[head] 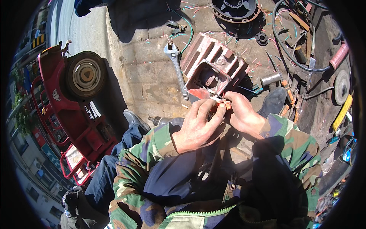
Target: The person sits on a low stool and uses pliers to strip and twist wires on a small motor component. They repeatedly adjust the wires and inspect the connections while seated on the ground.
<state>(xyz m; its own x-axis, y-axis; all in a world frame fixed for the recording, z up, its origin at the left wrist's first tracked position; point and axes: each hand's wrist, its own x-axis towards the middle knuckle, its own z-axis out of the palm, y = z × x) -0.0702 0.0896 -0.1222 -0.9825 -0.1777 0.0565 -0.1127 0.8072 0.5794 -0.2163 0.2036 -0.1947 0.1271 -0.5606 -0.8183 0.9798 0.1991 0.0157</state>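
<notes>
Both hands meet at the near edge of a ribbed metal motor housing (226,60) with an open terminal box (210,77). My left hand (200,123) pinches a small orange piece (224,105) between thumb and fingers; whether it is a connector or tape I cannot tell. My right hand (243,114) is curled against the same spot, its fingertips partly hidden, so what it holds is unclear. Wires lie inside the box, and a red surface shows at its near side. An adjustable wrench (176,70) lies on the paving to the left of the housing.
A round metal flange part (234,10) lies beyond the housing. At right are a hammer head (270,79), an orange-handled tool (287,91), a grinding disc (341,87) and a thick cable (297,64). Wire scraps litter the paving. A red three-wheeled vehicle (83,128) stands left, near another person's leg (100,183).
</notes>
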